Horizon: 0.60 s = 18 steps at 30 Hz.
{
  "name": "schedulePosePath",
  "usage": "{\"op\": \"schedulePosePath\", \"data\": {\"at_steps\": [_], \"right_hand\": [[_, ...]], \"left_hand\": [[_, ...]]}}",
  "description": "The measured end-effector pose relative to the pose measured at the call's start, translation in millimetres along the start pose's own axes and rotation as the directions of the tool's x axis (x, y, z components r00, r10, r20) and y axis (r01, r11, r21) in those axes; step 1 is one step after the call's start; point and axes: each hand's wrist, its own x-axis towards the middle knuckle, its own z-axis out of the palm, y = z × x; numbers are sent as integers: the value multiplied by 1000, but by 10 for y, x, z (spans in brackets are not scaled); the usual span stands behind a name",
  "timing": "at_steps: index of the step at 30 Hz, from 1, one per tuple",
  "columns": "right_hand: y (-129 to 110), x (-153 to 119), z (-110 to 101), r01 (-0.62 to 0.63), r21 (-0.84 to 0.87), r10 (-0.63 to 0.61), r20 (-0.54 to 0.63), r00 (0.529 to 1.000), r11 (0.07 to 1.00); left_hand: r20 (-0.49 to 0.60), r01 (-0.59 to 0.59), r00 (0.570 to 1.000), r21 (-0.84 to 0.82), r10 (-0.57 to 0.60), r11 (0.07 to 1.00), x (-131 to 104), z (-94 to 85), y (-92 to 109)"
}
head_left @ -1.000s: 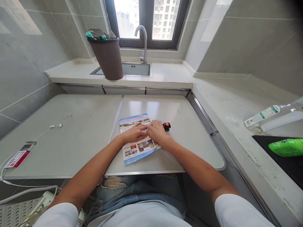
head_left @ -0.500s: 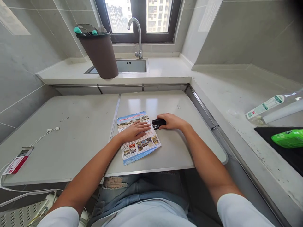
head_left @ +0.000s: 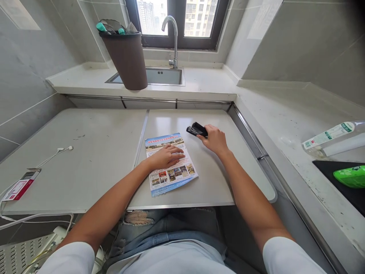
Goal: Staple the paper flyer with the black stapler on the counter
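Note:
A printed leaflet (head_left: 173,176) with a blue border and small photos lies on the pale folding table (head_left: 105,152). My left hand (head_left: 167,156) rests flat on its middle, fingers stretched toward the right edge. A black stapler (head_left: 197,129) is in my right hand (head_left: 215,139), held by its rear end beyond the leaflet's upper right corner. Its jaws are spread apart and point left, and no paper is between them. My right fingers partly hide its back end.
A brown bin (head_left: 127,61) holding green-capped items leans by the sink (head_left: 168,77) and faucet (head_left: 174,42). White earphones (head_left: 65,148) and a red-and-white box (head_left: 21,186) lie left. On the right counter are a clear bottle (head_left: 327,137) and a green packet (head_left: 350,176).
My right hand has lifted the stapler away from the leaflet's right edge, up and to the right. My left hand stays on the leaflet. The view has shifted slightly.

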Motion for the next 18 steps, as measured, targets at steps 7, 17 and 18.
{"op": "schedulePosePath", "data": {"at_steps": [7,17,18], "right_hand": [[-564,-143,256,102,193,-131,147,980,976],[-560,-152,240,266,353,-377,296,878,897],[-516,-146,213,273,374,-399,318,860,886]], "left_hand": [[-334,125,934,-18,-124,992,-45,-99,-16],[-532,340,771,-120,-350,933,-111,-120,-75],[-529,368,758,-137,-382,920,-112,-108,-98]]}}
